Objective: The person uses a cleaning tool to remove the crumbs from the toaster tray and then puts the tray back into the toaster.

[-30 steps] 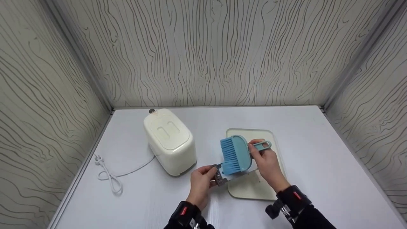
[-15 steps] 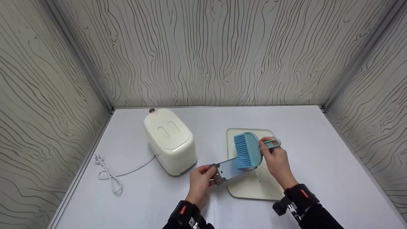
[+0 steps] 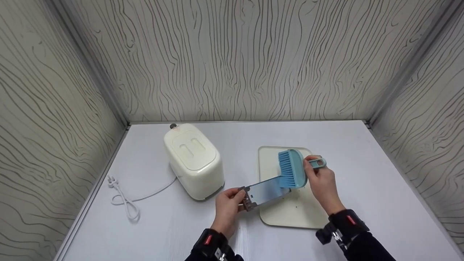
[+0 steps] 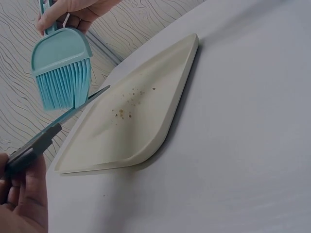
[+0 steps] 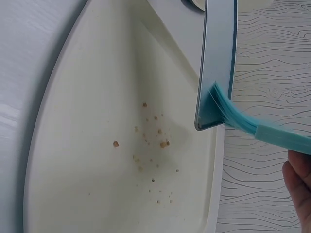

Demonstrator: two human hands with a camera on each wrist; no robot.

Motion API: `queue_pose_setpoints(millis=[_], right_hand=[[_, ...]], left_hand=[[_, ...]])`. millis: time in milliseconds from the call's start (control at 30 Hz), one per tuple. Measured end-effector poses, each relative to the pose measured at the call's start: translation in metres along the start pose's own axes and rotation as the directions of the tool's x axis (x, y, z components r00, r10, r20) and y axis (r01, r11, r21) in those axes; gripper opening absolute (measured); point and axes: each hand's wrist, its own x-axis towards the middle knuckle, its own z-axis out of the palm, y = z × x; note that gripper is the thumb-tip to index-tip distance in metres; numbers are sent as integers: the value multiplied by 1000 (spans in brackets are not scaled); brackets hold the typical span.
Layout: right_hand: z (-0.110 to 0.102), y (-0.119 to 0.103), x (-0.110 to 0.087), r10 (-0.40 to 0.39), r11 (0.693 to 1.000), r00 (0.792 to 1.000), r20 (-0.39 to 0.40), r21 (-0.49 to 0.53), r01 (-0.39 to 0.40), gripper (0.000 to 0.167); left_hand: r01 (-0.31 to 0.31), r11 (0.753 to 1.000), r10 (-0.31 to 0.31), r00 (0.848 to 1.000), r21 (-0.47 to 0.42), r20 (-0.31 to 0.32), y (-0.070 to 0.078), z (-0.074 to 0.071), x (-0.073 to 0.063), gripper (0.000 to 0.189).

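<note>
My left hand (image 3: pixel 226 210) pinches the dark end of a flat metal crumb tray (image 3: pixel 265 192), which is held above a cream tray (image 3: pixel 286 215). In my right hand (image 3: pixel 323 185) is the handle of a light-blue brush (image 3: pixel 298 169). Its bristles touch the far end of the metal surface and bend against it in the right wrist view. Brown crumbs (image 5: pixel 163 144) lie scattered on the cream tray below. The left wrist view shows the crumb tray (image 4: pixel 63 119) edge-on, with the brush (image 4: pixel 60 68) over its tip.
A cream toaster (image 3: pixel 194 159) with a lidded top stands left of my hands. Its white cord (image 3: pixel 127 204) and plug lie looped on the white table (image 3: pixel 174 232) farther left. Patterned panels (image 3: pixel 232 61) enclose the back and sides.
The brush has swept right along the crumb tray, from near my left hand's end to the far end. My left hand and the crumb tray have stayed nearly still.
</note>
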Motion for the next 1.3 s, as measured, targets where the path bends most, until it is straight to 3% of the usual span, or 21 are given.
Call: queue_pose_setpoints(millis=[300, 767, 1067, 1300], right_hand=[[0, 4, -1, -52, 999, 998, -35, -6, 52, 19], [2, 4, -3, -86, 996, 995, -58, -21, 85, 17], [1, 5, -4, -93, 995, 993, -79, -38, 91, 17], [2, 7, -4, -118, 993, 987, -112, -35, 115, 17]], left_hand=[[-39, 999, 40, 999, -33, 15, 1, -2, -3, 17], [-22, 999, 23, 1000, -49, 14, 2, -2, -3, 15], [2, 1000, -3, 1000, -14, -9, 2, -3, -3, 17], [1, 998, -2, 1000, -65, -23, 2, -1, -3, 19]])
